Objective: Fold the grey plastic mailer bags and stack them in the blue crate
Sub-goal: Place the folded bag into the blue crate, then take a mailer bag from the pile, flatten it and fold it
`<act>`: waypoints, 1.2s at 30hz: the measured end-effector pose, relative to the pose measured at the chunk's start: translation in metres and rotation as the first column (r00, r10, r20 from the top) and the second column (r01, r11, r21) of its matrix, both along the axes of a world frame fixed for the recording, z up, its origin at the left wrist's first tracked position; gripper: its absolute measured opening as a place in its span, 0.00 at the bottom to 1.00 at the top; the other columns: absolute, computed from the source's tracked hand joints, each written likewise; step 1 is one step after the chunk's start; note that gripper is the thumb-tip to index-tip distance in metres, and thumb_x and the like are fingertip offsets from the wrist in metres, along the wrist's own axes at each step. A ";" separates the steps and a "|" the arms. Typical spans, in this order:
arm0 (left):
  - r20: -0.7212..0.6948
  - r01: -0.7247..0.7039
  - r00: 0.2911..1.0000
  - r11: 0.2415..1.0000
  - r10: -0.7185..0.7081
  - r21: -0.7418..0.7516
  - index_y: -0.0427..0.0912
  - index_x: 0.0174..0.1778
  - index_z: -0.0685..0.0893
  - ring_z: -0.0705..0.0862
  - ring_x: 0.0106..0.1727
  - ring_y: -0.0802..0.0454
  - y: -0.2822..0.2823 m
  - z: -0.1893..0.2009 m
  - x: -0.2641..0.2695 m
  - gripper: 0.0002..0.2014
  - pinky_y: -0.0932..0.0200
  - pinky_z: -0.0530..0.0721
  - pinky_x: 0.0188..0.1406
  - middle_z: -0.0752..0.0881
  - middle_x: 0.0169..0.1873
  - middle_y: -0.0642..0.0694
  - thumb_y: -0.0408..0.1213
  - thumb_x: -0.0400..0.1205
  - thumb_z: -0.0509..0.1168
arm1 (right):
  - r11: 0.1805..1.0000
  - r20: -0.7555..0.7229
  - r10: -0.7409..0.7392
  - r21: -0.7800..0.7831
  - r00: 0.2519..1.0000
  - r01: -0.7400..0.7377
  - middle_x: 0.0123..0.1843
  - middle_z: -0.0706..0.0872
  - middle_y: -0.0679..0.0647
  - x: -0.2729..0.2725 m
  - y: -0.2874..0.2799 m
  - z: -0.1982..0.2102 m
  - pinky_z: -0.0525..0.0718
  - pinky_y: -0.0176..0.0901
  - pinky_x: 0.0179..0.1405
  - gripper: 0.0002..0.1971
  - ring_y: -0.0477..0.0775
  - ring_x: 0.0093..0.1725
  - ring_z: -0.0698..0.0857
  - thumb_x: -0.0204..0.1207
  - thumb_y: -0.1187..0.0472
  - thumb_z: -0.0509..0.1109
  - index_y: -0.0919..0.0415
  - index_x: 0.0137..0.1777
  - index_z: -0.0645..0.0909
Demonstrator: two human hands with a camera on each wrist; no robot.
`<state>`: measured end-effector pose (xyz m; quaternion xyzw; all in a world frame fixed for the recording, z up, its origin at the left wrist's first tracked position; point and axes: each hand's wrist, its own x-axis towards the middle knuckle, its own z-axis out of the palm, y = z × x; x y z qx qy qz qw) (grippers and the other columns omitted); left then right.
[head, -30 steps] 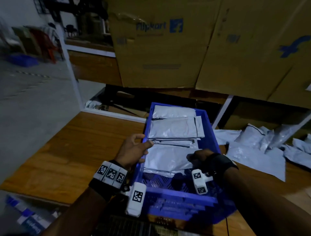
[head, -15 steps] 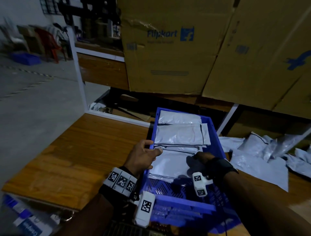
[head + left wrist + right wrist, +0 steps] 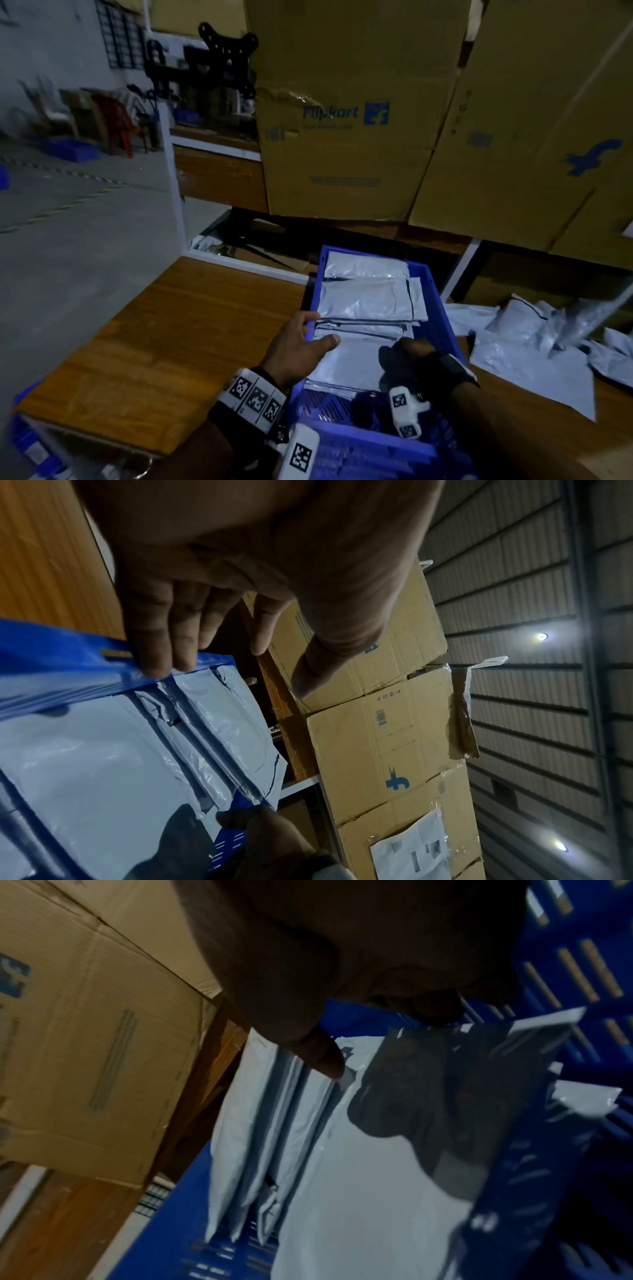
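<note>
The blue crate stands on the wooden table and holds a row of folded grey mailer bags. The nearest folded bag lies flat at the front of the row. My left hand rests straight fingers on the crate's left rim, its thumb reaching over the bag. My right hand is inside the crate, fingers curled at this bag's right edge. In the right wrist view the hand is dark and casts a shadow on the bag.
Several loose unfolded mailers lie heaped on the table right of the crate. Large cardboard boxes stand close behind it. Bare wooden tabletop stretches to the left. A white frame post rises at the table's far left corner.
The nearest folded bag has settled lower into the crate. Both hands have stayed on it, the left thumb stretching further across its top edge. The view has tilted upward.
</note>
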<state>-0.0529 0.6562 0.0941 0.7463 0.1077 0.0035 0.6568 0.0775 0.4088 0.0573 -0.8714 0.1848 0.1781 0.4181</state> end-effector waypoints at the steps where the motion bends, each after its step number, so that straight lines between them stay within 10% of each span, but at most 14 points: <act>1: 0.014 -0.017 1.000 1.000 0.017 0.013 0.57 0.70 0.77 0.77 0.73 0.48 -0.002 0.002 -0.004 0.26 0.39 0.81 0.71 0.75 0.77 0.45 0.50 0.78 0.79 | 0.999 0.013 0.018 -0.027 1.000 -0.017 0.59 0.85 0.64 0.000 -0.001 0.004 0.77 0.45 0.50 0.20 0.61 0.59 0.84 0.83 0.62 0.70 0.74 0.70 0.82; 6: 0.089 -0.030 0.996 0.994 0.020 0.104 0.57 0.72 0.77 0.75 0.76 0.47 -0.023 0.018 -0.022 0.25 0.47 0.83 0.63 0.75 0.74 0.48 0.50 0.80 0.77 | 0.994 0.115 0.101 0.021 0.988 -0.104 0.56 0.88 0.63 0.002 -0.008 0.030 0.82 0.49 0.50 0.14 0.59 0.55 0.84 0.79 0.66 0.75 0.73 0.62 0.86; 11: 0.162 -0.029 0.987 0.998 0.019 0.064 0.60 0.64 0.82 0.88 0.60 0.42 -0.089 0.042 -0.043 0.20 0.42 0.90 0.52 0.83 0.64 0.47 0.50 0.78 0.79 | 0.943 0.128 0.074 0.314 0.989 -0.111 0.48 0.89 0.63 -0.034 -0.066 0.068 0.78 0.49 0.42 0.28 0.59 0.45 0.80 0.58 0.48 0.83 0.67 0.54 0.88; 14: 0.215 -0.001 0.977 0.999 -0.007 0.037 0.55 0.58 0.87 0.91 0.47 0.41 -0.158 0.047 -0.056 0.22 0.43 0.89 0.42 0.90 0.50 0.49 0.55 0.71 0.80 | 0.875 0.065 0.074 0.475 0.995 -0.096 0.47 0.89 0.56 -0.082 -0.135 0.084 0.80 0.52 0.47 0.05 0.59 0.48 0.84 0.81 0.56 0.73 0.57 0.50 0.86; 24: -0.062 0.171 0.980 0.964 -0.187 -0.204 0.34 0.60 0.85 0.85 0.33 0.47 -0.413 -0.043 -0.081 0.12 0.58 0.78 0.26 0.86 0.37 0.37 0.31 0.82 0.75 | 0.846 -0.017 -0.188 0.505 0.982 0.171 0.53 0.94 0.59 -0.188 -0.422 0.012 0.91 0.54 0.48 0.12 0.62 0.54 0.93 0.86 0.59 0.69 0.62 0.64 0.87; 36: -0.109 0.215 0.964 0.955 -0.241 -0.204 0.38 0.57 0.86 0.84 0.34 0.48 -0.541 -0.078 0.046 0.08 0.57 0.76 0.29 0.86 0.35 0.40 0.31 0.83 0.74 | 0.831 0.042 -0.278 0.512 0.960 0.218 0.48 0.94 0.59 -0.097 -0.540 -0.009 0.85 0.51 0.40 0.04 0.59 0.45 0.93 0.84 0.62 0.72 0.63 0.54 0.85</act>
